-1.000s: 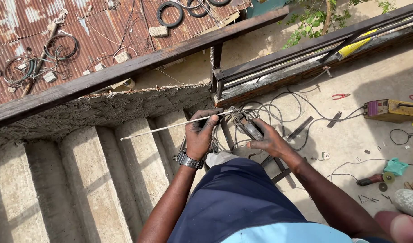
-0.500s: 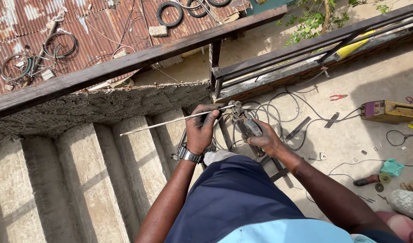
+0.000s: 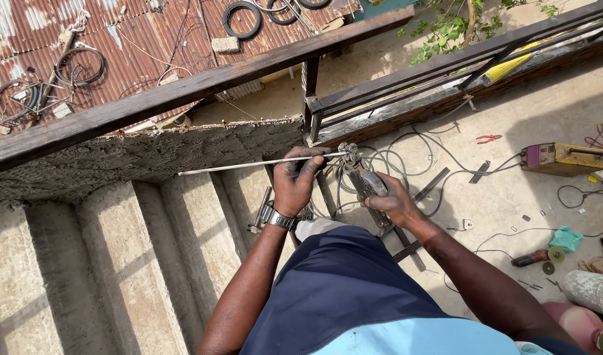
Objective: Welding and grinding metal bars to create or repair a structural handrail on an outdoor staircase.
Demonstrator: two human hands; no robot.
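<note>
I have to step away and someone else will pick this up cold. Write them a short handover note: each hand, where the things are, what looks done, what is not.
Left hand: closed around the thin welding rod, which sticks out to the left over the concrete steps.
Right hand: gripping the electrode holder, its head at the rod's right end.
Around: welding cable looped on the floor, yellow welding machine to the right, red pliers near the metal railing.
Done: rod's end is at the holder's clamp; whether it is seated cannot be told.
Left: no arc or sparks visible; no welding under way.
</note>
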